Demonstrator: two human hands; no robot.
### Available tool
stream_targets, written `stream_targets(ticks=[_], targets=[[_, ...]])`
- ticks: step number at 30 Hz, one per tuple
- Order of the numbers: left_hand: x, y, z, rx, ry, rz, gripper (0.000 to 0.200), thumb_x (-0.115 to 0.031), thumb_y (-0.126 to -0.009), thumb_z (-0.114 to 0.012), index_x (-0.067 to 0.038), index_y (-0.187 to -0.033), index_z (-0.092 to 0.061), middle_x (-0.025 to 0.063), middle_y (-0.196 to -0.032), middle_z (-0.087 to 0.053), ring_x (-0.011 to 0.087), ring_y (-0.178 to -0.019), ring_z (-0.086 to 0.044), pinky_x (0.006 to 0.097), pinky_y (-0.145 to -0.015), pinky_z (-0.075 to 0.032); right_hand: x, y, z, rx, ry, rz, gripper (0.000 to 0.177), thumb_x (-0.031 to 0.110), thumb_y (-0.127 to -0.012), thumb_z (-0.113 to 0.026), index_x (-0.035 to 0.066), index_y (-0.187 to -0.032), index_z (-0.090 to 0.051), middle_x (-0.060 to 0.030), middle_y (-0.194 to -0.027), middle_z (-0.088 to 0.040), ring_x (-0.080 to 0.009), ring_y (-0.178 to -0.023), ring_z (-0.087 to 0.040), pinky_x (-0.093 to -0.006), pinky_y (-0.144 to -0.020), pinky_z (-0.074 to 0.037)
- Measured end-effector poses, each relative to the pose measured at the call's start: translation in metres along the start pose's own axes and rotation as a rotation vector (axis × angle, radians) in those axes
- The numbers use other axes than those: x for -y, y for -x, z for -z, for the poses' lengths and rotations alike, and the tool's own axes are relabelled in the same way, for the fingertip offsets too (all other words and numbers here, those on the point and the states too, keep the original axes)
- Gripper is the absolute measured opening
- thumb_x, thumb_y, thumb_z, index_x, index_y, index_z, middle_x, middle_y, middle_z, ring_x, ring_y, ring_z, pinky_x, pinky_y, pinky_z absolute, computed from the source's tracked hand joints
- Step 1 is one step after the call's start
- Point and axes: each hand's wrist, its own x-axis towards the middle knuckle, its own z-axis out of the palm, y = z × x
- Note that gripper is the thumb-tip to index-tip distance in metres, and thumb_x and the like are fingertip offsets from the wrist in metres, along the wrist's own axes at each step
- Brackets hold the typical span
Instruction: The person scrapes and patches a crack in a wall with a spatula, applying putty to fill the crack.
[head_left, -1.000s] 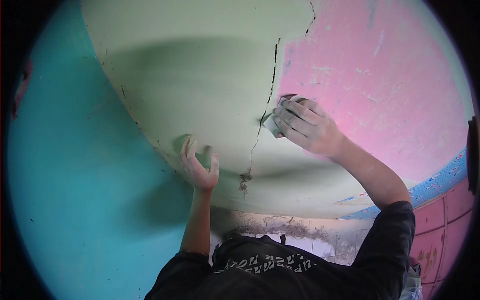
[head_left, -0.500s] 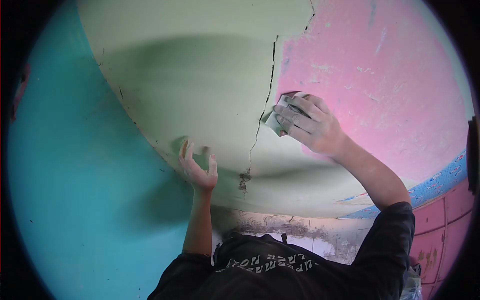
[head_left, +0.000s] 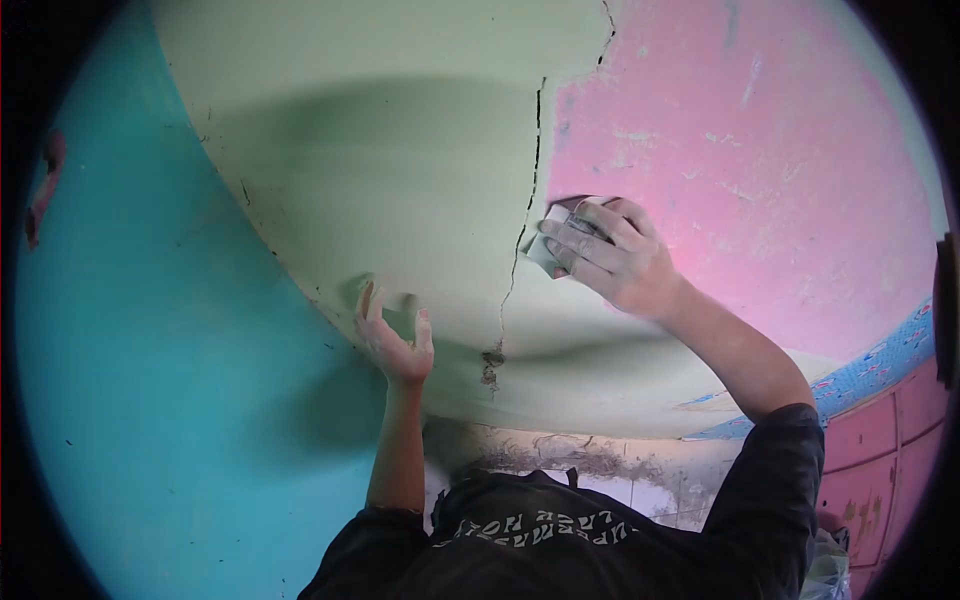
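Observation:
My right hand [head_left: 610,255] presses a folded, pale sheet [head_left: 548,243], like sandpaper, flat on the wall, just right of a long dark crack [head_left: 536,150]. Its fingers lie over the sheet, at the border of pale green and pink paint. My left hand [head_left: 395,335] is raised beside the pale green wall [head_left: 440,200], fingers apart and curved, with nothing in it. Both hands look dusty. Below, between the hands, the crack ends in a chipped patch [head_left: 491,366].
A turquoise wall [head_left: 150,350] meets the green one at the left. Pink paint [head_left: 780,170] covers the right side. Pink panels [head_left: 860,440] and a plastic bag [head_left: 825,570] are at the lower right. Rough, stained plaster [head_left: 600,455] runs along the bottom.
My right hand and the sheet have moved slightly left and down along the wall. The view has shifted a little. My left hand keeps nearly the same pose.

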Motion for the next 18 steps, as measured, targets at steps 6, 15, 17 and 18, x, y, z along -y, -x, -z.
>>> stream_targets(ticks=[6, 15, 17, 18], targets=[[-0.007, -0.02, -0.002, 0.014, 0.018, -0.034, 0.069, -0.014, -0.085, -0.074, 0.0, -0.144, -0.041, 0.0295, -0.153, -0.04, 0.0476, -0.139, -0.04, 0.0598, -0.114, -0.03, 0.0, -0.005, 0.002, 0.008, 0.035, 0.002, 0.026, 0.021, -0.083, -0.07, 0.009, -0.105, -0.075, -0.0033, -0.121, -0.07, -0.0225, -0.117, -0.058, -0.039, -0.095, -0.05], [-0.025, -0.048, -0.009, 0.111, -0.014, -0.002, 0.078, -0.016, -0.088, -0.074, 0.0, -0.153, -0.034, 0.0311, -0.165, -0.017, 0.0508, -0.149, -0.023, 0.0626, -0.118, -0.025, 0.004, 0.004, -0.005, 0.046, 0.046, 0.0, 0.031, 0.021, -0.082, -0.069, 0.013, -0.112, -0.074, -0.0018, -0.124, -0.069, -0.0223, -0.118, -0.057, -0.0415, -0.097, -0.048], [-0.026, -0.045, -0.009, 0.121, -0.022, 0.012, 0.079, -0.017, -0.088, -0.075, 0.0, -0.154, -0.033, 0.0311, -0.165, -0.015, 0.0517, -0.15, -0.021, 0.0633, -0.118, -0.025, 0.006, 0.006, -0.001, 0.045, 0.002, -0.088, 0.033, 0.021, -0.082, -0.069, 0.014, -0.115, -0.074, -0.0012, -0.125, -0.069, -0.0229, -0.12, -0.057, -0.0427, -0.098, -0.048], [-0.026, -0.043, -0.009, 0.123, -0.019, 0.02, 0.08, -0.017, -0.088, -0.075, 0.0, -0.154, -0.033, 0.0311, -0.165, -0.015, 0.052, -0.15, -0.021, 0.0633, -0.118, -0.025, 0.012, 0.002, -0.002, 0.155, 0.017, 0.044, 0.031, 0.021, -0.083, -0.069, 0.014, -0.112, -0.074, -0.0015, -0.128, -0.068, -0.0238, -0.121, -0.056, -0.0431, -0.097, -0.047]])
